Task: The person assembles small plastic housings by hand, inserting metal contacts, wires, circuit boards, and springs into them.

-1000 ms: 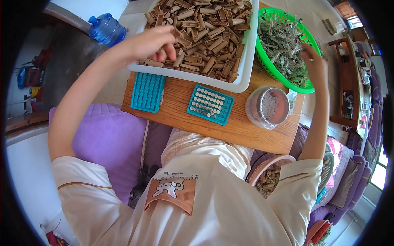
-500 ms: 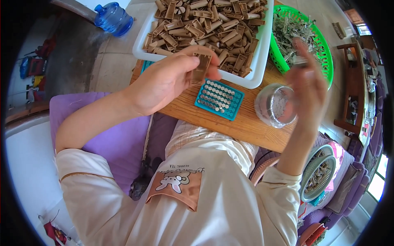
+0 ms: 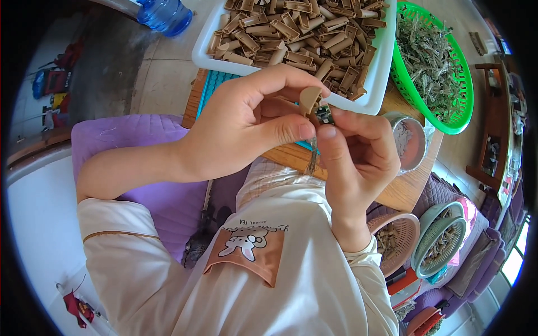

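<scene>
Between the thumb and fingers of my left hand (image 3: 227, 126) is a brown half-round plastic shell (image 3: 310, 99), its rounded end facing me. My right hand (image 3: 358, 154) pinches a small dark circuit board (image 3: 324, 115) right against the shell's edge; whether it sits inside cannot be made out. A thin bundle of wires (image 3: 312, 158) hangs down between the hands. Behind them, the small teal tray (image 3: 305, 145) of round silvery cells is mostly hidden.
A white tub (image 3: 376, 98) heaped with brown shells (image 3: 291, 33) stands beyond my hands. To its right is a green basket (image 3: 469, 92) of wired parts. A clear round container (image 3: 420, 148) stands on the wooden table (image 3: 406, 190). Pink (image 3: 413, 224) and grey-green baskets (image 3: 460, 235) sit at right.
My right hand has come left and down from beside the green basket to meet the left hand. The circuit board now shows in its fingers. My left hand has turned the shell and lowered it slightly.
</scene>
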Tool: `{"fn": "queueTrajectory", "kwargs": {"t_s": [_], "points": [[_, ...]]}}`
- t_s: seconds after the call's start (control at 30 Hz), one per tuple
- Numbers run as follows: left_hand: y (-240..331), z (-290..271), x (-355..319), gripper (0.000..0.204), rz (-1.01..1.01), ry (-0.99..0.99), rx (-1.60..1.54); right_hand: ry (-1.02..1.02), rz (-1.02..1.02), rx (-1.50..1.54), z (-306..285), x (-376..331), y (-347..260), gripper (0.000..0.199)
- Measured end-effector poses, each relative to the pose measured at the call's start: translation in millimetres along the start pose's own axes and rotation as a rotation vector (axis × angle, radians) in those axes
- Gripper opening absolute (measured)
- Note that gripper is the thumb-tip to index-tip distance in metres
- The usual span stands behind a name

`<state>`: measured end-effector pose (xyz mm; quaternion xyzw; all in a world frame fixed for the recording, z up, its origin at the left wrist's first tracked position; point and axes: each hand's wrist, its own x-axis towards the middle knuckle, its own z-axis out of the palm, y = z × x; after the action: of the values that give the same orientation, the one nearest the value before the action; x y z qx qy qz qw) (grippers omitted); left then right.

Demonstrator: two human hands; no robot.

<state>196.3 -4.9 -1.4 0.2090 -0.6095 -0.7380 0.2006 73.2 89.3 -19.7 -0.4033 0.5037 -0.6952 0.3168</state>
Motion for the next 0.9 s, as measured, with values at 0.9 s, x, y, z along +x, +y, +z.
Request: {"fn": "queueTrajectory", "kwargs": {"t_s": [0.9], "points": [[-2.9,-1.0,2.6,0.039,-0.146,0.126,0.002,0.069,-0.054,0.013,17.2,-14.3,42.8,0.030]]}}
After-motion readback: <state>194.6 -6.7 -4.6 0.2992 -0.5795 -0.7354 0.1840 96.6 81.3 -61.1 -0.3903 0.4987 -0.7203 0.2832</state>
